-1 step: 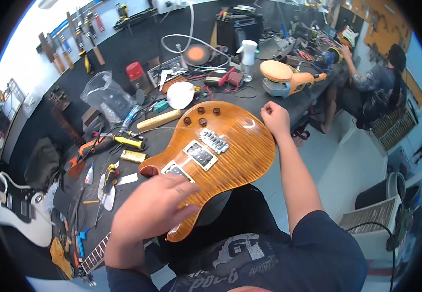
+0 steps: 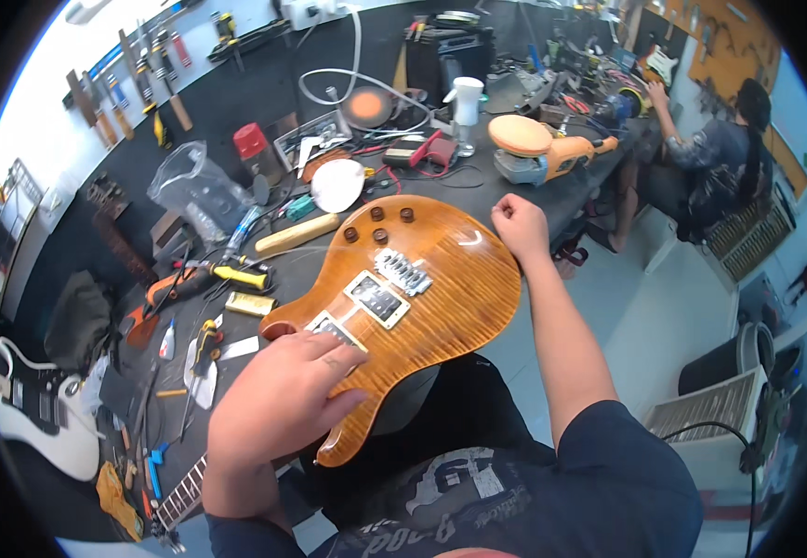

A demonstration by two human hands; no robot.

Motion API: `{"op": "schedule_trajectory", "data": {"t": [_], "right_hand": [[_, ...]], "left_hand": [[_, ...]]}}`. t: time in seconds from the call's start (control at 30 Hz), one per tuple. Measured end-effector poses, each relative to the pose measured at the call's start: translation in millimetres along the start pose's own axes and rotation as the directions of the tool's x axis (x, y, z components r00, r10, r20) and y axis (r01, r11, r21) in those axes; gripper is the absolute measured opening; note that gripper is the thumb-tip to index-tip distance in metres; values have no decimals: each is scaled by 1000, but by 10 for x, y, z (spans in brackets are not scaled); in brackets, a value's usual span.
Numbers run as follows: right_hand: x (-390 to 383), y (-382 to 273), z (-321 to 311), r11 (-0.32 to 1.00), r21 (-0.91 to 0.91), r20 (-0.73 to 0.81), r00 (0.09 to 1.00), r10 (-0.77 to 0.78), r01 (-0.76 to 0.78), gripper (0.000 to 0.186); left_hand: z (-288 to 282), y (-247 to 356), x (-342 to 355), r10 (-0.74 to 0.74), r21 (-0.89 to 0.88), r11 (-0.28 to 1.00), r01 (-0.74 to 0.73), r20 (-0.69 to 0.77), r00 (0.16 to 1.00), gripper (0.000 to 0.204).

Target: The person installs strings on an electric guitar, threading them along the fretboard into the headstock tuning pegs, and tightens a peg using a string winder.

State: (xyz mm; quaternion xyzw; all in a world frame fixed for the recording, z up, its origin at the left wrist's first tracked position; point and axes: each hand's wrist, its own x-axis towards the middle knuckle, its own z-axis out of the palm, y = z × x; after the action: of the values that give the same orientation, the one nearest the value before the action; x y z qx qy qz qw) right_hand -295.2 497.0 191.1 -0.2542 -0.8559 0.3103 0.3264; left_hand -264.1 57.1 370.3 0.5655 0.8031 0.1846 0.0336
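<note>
An orange flame-top electric guitar (image 2: 455,302) lies tilted over the bench edge, with knobs, a metal bridge (image 2: 403,272) and two pickups (image 2: 377,299) on its face. My left hand (image 2: 287,400) is over the neck end of the body, fingers loosely bent near the neck pickup and thumb apart; whether the fingertips touch it is unclear. The fretboard (image 2: 180,493) passes under that wrist. My right hand (image 2: 520,223) is closed at the body's upper right rim, what it pinches, if anything, hidden. A thin wire or string runs above the bridge toward the bench.
The cluttered dark bench (image 2: 450,181) carries an orange polisher (image 2: 562,158), screwdrivers (image 2: 206,349), a wooden-handled tool (image 2: 297,237), bottles and cables. A white guitar (image 2: 46,437) is at the left. A co-worker (image 2: 720,167) sits at the far right, one hand raised to the bench.
The whole view has shifted very slightly. Both my hands and the guitar keep about the same positions relative to each other.
</note>
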Motion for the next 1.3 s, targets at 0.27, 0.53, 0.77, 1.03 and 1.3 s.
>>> {"op": "schedule_trajectory", "data": {"t": [0.27, 0.53, 0.77, 1.03, 1.3], "right_hand": [[1, -70, 39, 999, -27, -5, 999, -46, 46, 22], [-38, -41, 26, 1000, 10, -11, 1000, -20, 20, 21], [3, -23, -7, 999, 32, 4, 999, -37, 37, 21], [635, 666, -262, 995, -70, -484, 870, -93, 68, 42], [1405, 821, -591, 769, -633, 42, 996, -83, 91, 91]], "left_hand": [[515, -14, 107, -87, 242, 965, 100, -63, 994, 33], [773, -118, 165, -27, 291, 953, 82, -190, 981, 25], [822, -141, 282, 44, 285, 958, 37, -270, 962, 25], [826, -160, 261, 100, 258, 966, -33, -250, 963, 21], [775, -192, 245, 133, 210, 974, -87, -219, 967, 21]]}}
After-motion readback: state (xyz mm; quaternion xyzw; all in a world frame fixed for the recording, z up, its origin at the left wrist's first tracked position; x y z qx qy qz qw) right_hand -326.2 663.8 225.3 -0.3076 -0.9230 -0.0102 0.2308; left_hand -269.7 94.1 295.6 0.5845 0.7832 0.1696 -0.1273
